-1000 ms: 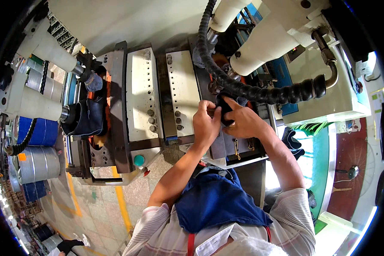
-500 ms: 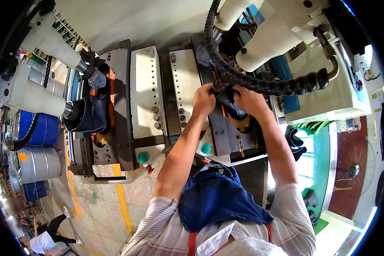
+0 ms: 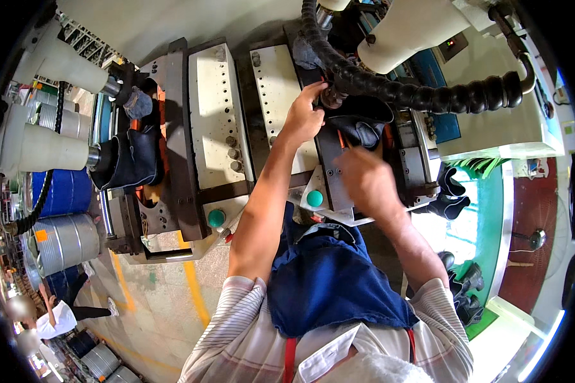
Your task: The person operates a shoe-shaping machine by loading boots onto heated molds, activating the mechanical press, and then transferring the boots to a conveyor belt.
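Observation:
A black boot upper point(image 3: 364, 127) sits in the right-hand machine station, its wide opening under the ribbed black hose. My left hand point(image 3: 305, 116) is at the left edge of that station, fingers curled against a dark machine part point(image 3: 332, 97) below the hose; what they grip is hidden. My right hand point(image 3: 367, 182), blurred by motion, is just on the near side of the upper, above the dark metal plate. Another black boot upper point(image 3: 131, 159) is fitted in the left-hand station, away from both hands.
The ribbed hose point(image 3: 428, 97) arches across the right station. Green round buttons point(image 3: 315, 198) are on the front corners of both stations. Black boots point(image 3: 450, 204) stand on a green-edged surface at right. Drums point(image 3: 67, 242) and another person point(image 3: 56, 316) are at far left.
My right hand has drawn back toward me from the boot upper, whose opening now shows. My left hand stays near the dark machine part. The view has shifted slightly.

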The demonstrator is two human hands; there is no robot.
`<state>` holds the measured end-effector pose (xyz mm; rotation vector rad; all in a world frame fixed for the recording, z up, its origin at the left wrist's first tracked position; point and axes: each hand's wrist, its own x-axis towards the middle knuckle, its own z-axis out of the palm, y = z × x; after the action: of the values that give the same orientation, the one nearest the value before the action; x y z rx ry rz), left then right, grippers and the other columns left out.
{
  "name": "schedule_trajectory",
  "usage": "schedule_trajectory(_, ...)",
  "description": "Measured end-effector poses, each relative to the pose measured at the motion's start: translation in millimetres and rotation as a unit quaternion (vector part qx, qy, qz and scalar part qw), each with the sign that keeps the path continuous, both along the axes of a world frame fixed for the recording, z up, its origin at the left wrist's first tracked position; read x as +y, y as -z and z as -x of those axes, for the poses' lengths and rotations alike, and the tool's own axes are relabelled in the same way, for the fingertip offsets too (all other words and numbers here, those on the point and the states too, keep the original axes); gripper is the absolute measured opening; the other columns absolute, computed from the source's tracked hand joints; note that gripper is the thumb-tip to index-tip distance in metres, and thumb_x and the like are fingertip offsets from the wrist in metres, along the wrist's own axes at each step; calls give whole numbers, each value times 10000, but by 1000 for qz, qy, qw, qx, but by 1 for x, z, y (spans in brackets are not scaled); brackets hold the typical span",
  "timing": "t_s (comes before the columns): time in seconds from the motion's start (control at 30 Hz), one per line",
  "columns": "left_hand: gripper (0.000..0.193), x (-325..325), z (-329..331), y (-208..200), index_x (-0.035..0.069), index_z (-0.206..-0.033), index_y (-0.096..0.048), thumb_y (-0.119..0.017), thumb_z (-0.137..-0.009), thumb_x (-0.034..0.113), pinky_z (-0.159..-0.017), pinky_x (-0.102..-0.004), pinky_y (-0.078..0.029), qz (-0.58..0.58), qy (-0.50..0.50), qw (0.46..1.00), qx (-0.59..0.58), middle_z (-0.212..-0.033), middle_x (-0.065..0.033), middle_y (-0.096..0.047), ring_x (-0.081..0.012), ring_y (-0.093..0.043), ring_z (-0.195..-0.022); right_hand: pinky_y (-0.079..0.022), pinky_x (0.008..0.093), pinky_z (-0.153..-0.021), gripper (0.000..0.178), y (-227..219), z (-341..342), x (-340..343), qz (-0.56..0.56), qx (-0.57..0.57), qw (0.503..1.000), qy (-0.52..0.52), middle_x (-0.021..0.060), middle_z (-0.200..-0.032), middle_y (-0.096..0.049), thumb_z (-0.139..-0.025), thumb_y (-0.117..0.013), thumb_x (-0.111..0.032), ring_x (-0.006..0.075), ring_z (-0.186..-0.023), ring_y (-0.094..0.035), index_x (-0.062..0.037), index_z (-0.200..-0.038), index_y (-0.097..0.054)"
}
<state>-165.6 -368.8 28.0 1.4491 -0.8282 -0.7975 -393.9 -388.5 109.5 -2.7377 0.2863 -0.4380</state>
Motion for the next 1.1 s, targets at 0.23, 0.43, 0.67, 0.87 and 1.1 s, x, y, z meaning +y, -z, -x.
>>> schedule_trajectory(0.23,628,-10,-4,-15,26,-1466,-582,-475,-865,-118,-805,-336,-588,-29,44,997,-60,-1514,-118,-571,-228,-685,-1022,-602,444,-788,374,71,-15,62,-24,183,980,-73,124,-1054,-657,-771,-860,-182,341,-973,-721,-68,-1070,-666)
schedule_trajectory(0.43,598,-29,4,-24,30,-1465,-598,-545,-874,-44,-1185,-394,-457,52,43,983,-170,-1561,-180,-560,-347,-562,-1415,-597,457,-699,77,42,19,63,-105,96,987,-69,138,-947,-656,-876,-692,-106,358,-805,-715,-46,-912,-661)
schedule_trajectory(0.67,534,-53,16,-63,0,-1376,-653,-646,-844,49,-1081,-426,-515,29,19,979,-201,-1374,-213,-685,-368,-669,-1245,-599,450,-746,124,32,82,64,-176,70,981,32,127,-957,-684,-892,-685,-41,354,-857,-716,-41,-1010,-723)
schedule_trajectory(0.87,392,-16,32,-104,31,-1280,-612,-785,-958,175,-772,-307,-536,45,-64,993,-93,-1035,-63,-687,-141,-643,-869,-589,478,-729,133,-1,151,37,-208,-11,967,147,141,-953,-668,-902,-697,-87,383,-859,-707,-55,-1030,-712)
schedule_trajectory(1.1,265,40,161,-209,22,-1305,-682,-633,-1049,71,-563,-178,-322,80,-48,975,-201,-1264,-58,-739,5,-416,-671,-585,498,-791,165,34,329,7,-174,-1,910,377,153,-972,-702,-909,-710,-140,392,-928,-711,-69,-1056,-731)
